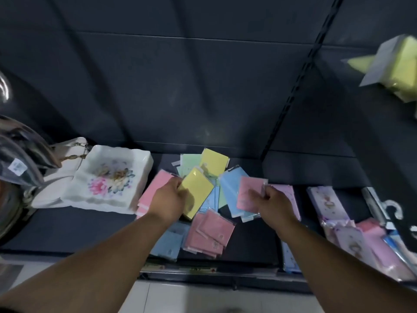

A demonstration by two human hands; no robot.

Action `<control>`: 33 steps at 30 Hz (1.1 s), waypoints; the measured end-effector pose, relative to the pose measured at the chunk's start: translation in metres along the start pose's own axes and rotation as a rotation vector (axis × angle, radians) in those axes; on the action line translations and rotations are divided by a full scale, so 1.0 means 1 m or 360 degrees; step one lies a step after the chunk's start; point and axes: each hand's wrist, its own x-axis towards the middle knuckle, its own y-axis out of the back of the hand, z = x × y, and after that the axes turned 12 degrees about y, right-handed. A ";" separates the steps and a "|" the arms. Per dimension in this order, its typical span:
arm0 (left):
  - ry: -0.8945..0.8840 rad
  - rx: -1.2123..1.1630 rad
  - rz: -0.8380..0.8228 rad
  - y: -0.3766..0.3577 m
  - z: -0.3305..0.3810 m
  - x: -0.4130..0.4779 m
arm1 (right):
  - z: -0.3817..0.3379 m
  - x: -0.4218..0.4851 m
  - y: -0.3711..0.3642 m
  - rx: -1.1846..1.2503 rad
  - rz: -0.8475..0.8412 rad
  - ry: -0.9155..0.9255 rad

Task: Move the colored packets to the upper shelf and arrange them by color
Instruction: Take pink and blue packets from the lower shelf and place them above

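A loose pile of colored packets lies on the dark lower shelf (67, 231). My left hand (168, 199) grips a yellow packet (197, 192) above the pile. My right hand (272, 203) pinches a pink packet (249, 194), with a blue packet (230, 188) just behind it. Another yellow packet (214, 161) and a green one (190, 163) lie at the back. Pink packets (212, 233) and a blue one (168, 242) lie at the front. A pink stack (153, 190) sits at the left. Yellow packets (399, 68) sit higher up at the far right.
A white square dish with a flower print (108, 177) stands left of the pile, a white bag (65, 159) behind it. Patterned purple and pink packets (327, 199) fill the shelf's right side. A slotted black upright (293, 86) crosses the dark back panel.
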 end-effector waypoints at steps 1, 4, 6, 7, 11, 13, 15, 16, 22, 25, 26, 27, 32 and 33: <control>0.0014 0.0035 -0.0013 -0.003 0.003 0.002 | 0.001 0.005 0.003 0.0015 0.0008 -0.0007; 0.0060 0.0204 -0.0015 -0.008 0.008 0.007 | 0.007 0.019 0.007 -0.0057 -0.0046 -0.0005; 0.0028 0.0350 0.0002 -0.013 0.007 0.012 | 0.011 0.026 0.006 -0.0103 -0.0098 -0.0016; 0.0012 0.0395 -0.0001 -0.016 0.008 0.015 | 0.013 0.030 0.005 -0.0112 -0.0121 -0.0025; -0.0040 0.0545 -0.0062 -0.019 0.017 0.020 | 0.016 0.037 -0.001 -0.0167 -0.0212 -0.0010; -0.0051 0.0592 -0.0036 -0.017 0.023 0.020 | 0.014 0.036 -0.002 -0.0202 -0.0217 0.0027; -0.0052 0.0593 0.0019 -0.016 0.025 0.019 | 0.015 0.035 -0.003 -0.0203 -0.0158 0.0043; -0.0051 0.0582 0.0047 -0.016 0.026 0.019 | 0.015 0.033 -0.004 -0.0212 -0.0121 0.0049; -0.0069 0.0464 0.0106 -0.014 0.024 0.014 | 0.014 0.027 -0.010 -0.0212 0.0082 0.0127; -0.0026 0.0340 0.0045 -0.007 0.024 0.009 | 0.009 0.025 -0.008 -0.0013 0.0132 0.0053; 0.0011 0.0262 0.0019 -0.004 0.025 0.006 | 0.006 0.024 -0.007 0.0047 0.0143 0.0040; 0.0053 0.0177 -0.0005 -0.001 0.025 0.004 | 0.003 0.023 -0.006 0.0110 0.0159 0.0028; 0.0154 -0.0251 0.0050 0.024 0.026 -0.019 | -0.021 0.003 -0.002 0.0449 0.0252 -0.0007; 0.0149 -0.0333 0.0074 0.029 0.024 -0.022 | -0.028 -0.002 0.000 0.0501 0.0266 0.0005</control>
